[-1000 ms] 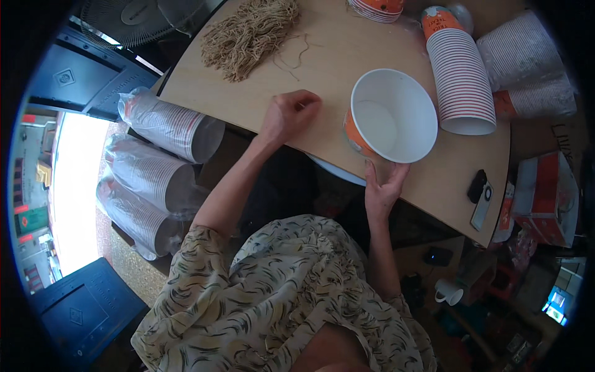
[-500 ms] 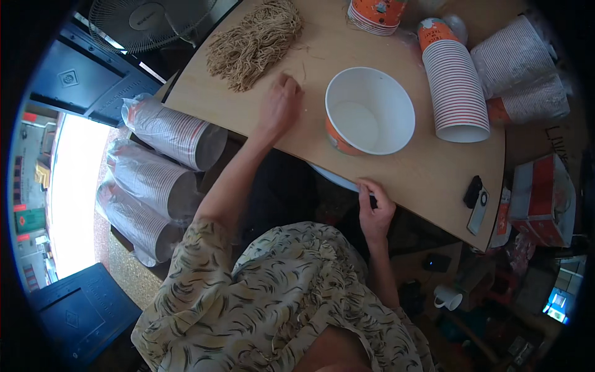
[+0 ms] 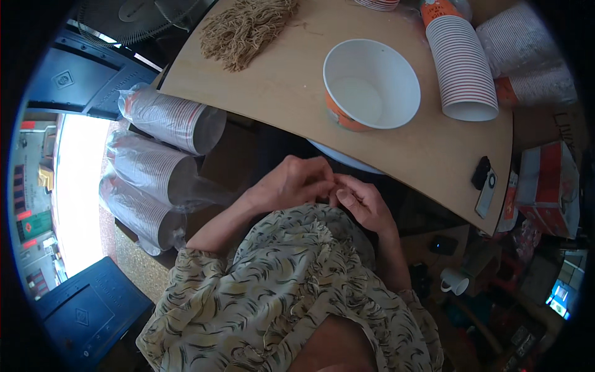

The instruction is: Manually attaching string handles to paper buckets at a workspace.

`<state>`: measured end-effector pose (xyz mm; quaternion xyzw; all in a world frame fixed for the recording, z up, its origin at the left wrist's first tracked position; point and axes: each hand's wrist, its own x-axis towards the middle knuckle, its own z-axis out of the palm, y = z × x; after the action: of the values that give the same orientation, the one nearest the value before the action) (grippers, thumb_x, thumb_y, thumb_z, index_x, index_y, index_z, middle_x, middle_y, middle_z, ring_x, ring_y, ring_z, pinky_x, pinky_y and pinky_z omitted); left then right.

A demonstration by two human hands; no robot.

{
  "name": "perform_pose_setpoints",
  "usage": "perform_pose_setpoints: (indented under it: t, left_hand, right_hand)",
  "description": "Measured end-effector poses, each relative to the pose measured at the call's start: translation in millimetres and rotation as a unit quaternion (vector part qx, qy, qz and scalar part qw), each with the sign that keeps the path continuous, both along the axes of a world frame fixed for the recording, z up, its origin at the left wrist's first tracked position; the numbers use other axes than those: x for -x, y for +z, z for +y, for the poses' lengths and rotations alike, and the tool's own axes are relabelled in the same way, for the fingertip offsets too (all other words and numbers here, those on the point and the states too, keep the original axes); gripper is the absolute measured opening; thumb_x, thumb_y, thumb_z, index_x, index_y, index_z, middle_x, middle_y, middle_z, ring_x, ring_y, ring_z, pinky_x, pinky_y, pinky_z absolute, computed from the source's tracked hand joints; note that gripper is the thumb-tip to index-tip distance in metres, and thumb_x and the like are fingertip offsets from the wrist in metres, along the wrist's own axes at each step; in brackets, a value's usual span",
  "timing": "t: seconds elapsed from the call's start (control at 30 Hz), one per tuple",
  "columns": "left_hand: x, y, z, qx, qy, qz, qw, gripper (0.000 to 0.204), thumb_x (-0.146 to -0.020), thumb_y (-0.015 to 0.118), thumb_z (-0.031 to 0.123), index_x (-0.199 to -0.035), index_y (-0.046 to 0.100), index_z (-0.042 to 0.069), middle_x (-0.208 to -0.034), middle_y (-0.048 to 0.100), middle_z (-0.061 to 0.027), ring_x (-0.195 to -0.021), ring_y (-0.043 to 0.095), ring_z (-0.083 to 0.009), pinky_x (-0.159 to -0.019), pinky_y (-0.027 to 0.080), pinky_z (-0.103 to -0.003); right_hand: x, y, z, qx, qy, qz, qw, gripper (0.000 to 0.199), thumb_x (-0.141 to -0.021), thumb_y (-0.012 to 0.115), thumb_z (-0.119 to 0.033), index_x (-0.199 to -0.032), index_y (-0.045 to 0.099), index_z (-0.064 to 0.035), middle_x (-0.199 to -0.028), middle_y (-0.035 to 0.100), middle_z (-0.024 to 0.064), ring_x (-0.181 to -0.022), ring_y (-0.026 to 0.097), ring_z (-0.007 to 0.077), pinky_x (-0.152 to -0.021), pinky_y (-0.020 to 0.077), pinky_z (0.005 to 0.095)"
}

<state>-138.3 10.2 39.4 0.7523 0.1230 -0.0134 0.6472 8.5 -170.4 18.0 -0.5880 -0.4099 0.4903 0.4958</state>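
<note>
Below the table's front edge, close to my shirt, my left hand meets my right hand. The fingers of both are curled and pinched together at the tips. What lies between them, if anything, is too small or hidden to make out. Nearest to them on the table stands a large white paper bucket with an orange printed outside, its mouth tipped toward me. Farther off at the left lies a tangled bundle of tan cords, with a few loose strands beside it.
A long nested stack of paper buckets lies at the table's right, with plastic-wrapped stacks beyond. More wrapped stacks lie left, below table height. A black object sits near the right corner. A white mug stands lower right.
My left hand has come back from the table beside the cords to meet my right hand near my lap. My right hand has shifted slightly inward. The view has tilted a little.
</note>
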Motion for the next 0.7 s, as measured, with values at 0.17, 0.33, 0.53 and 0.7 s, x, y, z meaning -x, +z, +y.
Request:
perform_pose_setpoints:
  t: [0.17,0.33,0.53,0.7]
  left_hand:
    - [-26,-24,40,-0.183,0.056,-0.099,0.976,0.009,-0.092,0.07,0.011,-0.094,0.069,0.002,-0.078,0.069,-0.0034,-0.066,0.062,-0.011,-0.061,0.052,-0.027]
    - [-53,-78,109,-0.593,0.153,-0.084,0.786,0.054,-0.099,0.058,0.041,-0.141,0.051,0.007,-0.149,0.047,-0.0128,-0.139,0.042,-0.0323,-0.113,0.032,-0.052]
    - [-28,-79,29,-0.537,-0.008,-0.104,0.837,0.066,-0.097,0.055,0.048,-0.146,0.046,0.004,-0.156,0.039,-0.0153,-0.146,0.034,-0.0327,-0.12,0.024,-0.051]
    - [9,-69,-39,-0.174,-0.138,-0.122,0.967,0.024,-0.094,0.067,0.02,-0.113,0.069,0.006,-0.13,0.063,-0.015,-0.119,0.061,-0.0287,-0.1,0.049,-0.04]
  right_hand:
    - [1,-13,-18,0.013,-0.114,0.076,0.991,0.026,-0.105,0.053,-0.022,-0.099,0.064,0.001,-0.068,0.048,-0.0059,-0.061,0.04,0.0022,-0.055,0.0312,0.0194]
    - [-8,-13,-26,-0.063,-0.225,0.119,0.965,0.029,-0.107,0.05,-0.022,-0.097,0.062,0.003,-0.062,0.041,-0.0068,-0.054,0.032,0.0009,-0.049,0.0244,0.0205]
    - [-17,-9,-30,-0.064,-0.328,0.156,0.93,0.026,-0.106,0.052,-0.02,-0.098,0.062,0.0021,-0.063,0.038,-0.007,-0.052,0.028,0.0016,-0.047,0.0226,0.0212]
    - [-30,0,-18,-0.086,-0.31,0.228,0.919,0.027,-0.106,0.051,-0.022,-0.099,0.062,0.0012,-0.062,0.036,-0.0071,-0.05,0.027,0.0022,-0.046,0.0228,0.0213]
